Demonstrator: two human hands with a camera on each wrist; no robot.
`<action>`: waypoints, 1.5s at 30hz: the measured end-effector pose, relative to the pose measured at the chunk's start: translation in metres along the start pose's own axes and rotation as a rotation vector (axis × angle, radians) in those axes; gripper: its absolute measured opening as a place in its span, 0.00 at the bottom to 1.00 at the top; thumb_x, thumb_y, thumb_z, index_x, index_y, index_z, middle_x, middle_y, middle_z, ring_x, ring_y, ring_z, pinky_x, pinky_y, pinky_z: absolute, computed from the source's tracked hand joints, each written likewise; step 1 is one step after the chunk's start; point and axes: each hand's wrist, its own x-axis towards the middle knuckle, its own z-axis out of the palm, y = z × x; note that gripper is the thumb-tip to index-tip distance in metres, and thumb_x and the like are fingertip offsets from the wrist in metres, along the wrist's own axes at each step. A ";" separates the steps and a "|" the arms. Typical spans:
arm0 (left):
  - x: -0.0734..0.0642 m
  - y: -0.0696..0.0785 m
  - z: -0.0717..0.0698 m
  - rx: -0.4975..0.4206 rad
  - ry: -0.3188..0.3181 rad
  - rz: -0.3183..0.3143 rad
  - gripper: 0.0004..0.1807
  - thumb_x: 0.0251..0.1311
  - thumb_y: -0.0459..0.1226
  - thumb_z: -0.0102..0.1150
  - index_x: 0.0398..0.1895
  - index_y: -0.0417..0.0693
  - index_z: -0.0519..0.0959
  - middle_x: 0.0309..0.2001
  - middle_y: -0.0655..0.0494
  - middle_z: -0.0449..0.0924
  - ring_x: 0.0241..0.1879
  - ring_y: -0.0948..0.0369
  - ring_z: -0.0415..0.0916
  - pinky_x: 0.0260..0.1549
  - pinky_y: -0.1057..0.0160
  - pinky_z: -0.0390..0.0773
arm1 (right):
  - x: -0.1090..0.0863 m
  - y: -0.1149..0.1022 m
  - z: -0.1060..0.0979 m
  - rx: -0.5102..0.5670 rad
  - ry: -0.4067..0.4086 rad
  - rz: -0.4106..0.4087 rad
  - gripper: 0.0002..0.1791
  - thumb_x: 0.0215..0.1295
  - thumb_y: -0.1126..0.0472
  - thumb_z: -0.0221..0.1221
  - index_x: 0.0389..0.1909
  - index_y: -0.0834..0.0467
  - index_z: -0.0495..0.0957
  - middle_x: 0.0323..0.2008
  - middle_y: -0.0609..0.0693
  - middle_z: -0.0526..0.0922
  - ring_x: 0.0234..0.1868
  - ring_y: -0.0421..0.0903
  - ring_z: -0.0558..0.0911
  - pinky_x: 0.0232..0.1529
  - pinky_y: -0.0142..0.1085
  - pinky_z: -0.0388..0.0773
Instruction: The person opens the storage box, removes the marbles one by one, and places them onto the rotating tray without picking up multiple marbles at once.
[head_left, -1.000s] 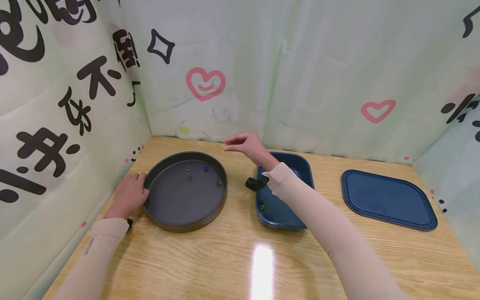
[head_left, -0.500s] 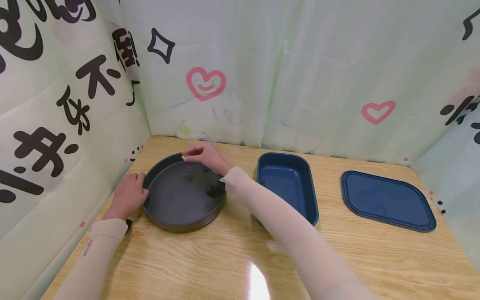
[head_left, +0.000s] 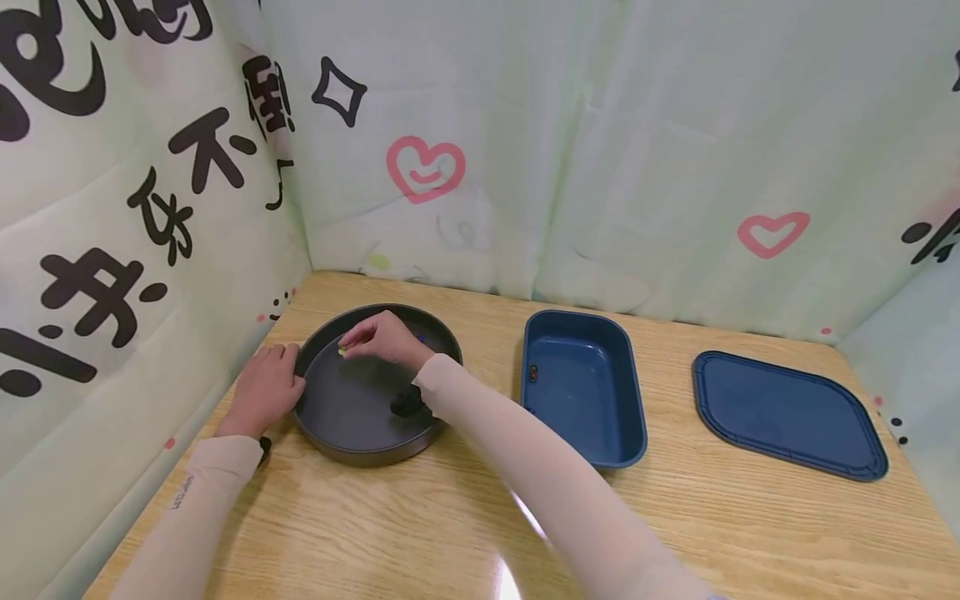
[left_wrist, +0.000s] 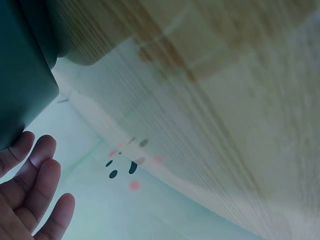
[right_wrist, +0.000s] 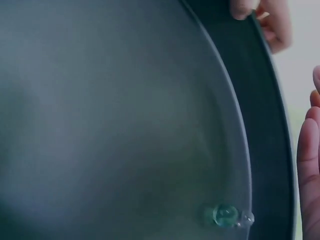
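Observation:
Inside the dark round pan point(head_left: 352, 408), my right hand point(head_left: 388, 340) pinches a small yellow-green marble point(head_left: 342, 351) between thumb and fingertips, above the pan floor. My left hand point(head_left: 262, 387) holds the pan's left rim. In the right wrist view its thumb point(right_wrist: 243, 9) lies over the inner wall, with the other fingers outside. A blue marble point(head_left: 421, 338) shows near the pan's far right side. The right wrist view also has a clear greenish marble point(right_wrist: 225, 215) on the pan floor by the wall. My right hand and wrist hide other parts of the pan.
Right of the pan stands a deep blue rectangular container point(head_left: 585, 392), with a few small dark marbles point(head_left: 533, 372) along its left side. A flat blue lid point(head_left: 787, 414) lies farther right on the wooden table point(head_left: 360, 525). Printed curtains point(head_left: 637, 167) border the back and sides.
My right hand has moved left from between the two containers and down into the pan, carrying the yellow-green marble. The left hand keeps its place on the rim. The head view has shifted slightly.

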 end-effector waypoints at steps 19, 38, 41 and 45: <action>0.003 0.006 -0.003 0.003 0.019 -0.002 0.17 0.53 0.31 0.47 0.45 0.28 0.69 0.38 0.33 0.74 0.39 0.40 0.69 0.41 0.44 0.70 | 0.004 0.006 0.004 -0.412 -0.237 0.018 0.06 0.50 0.65 0.69 0.31 0.59 0.86 0.31 0.51 0.88 0.27 0.31 0.77 0.30 0.19 0.72; 0.006 0.014 -0.002 0.003 0.016 -0.023 0.16 0.54 0.31 0.47 0.44 0.29 0.69 0.37 0.34 0.74 0.37 0.41 0.69 0.38 0.44 0.70 | 0.000 0.015 -0.015 -0.364 -0.199 0.012 0.08 0.48 0.67 0.69 0.32 0.60 0.86 0.30 0.52 0.87 0.26 0.33 0.78 0.31 0.21 0.74; 0.005 0.014 0.000 0.003 0.017 -0.025 0.15 0.54 0.32 0.47 0.43 0.29 0.69 0.37 0.34 0.74 0.37 0.41 0.69 0.38 0.44 0.70 | -0.001 0.010 -0.026 -0.281 -0.180 -0.001 0.10 0.50 0.66 0.69 0.36 0.62 0.85 0.32 0.53 0.87 0.28 0.34 0.79 0.33 0.22 0.76; 0.004 0.015 0.000 0.002 0.008 -0.036 0.17 0.53 0.32 0.47 0.45 0.28 0.69 0.38 0.33 0.74 0.38 0.40 0.70 0.40 0.43 0.70 | -0.009 -0.005 -0.049 -0.193 -0.169 -0.046 0.13 0.52 0.65 0.67 0.41 0.63 0.84 0.37 0.55 0.86 0.32 0.36 0.81 0.37 0.25 0.78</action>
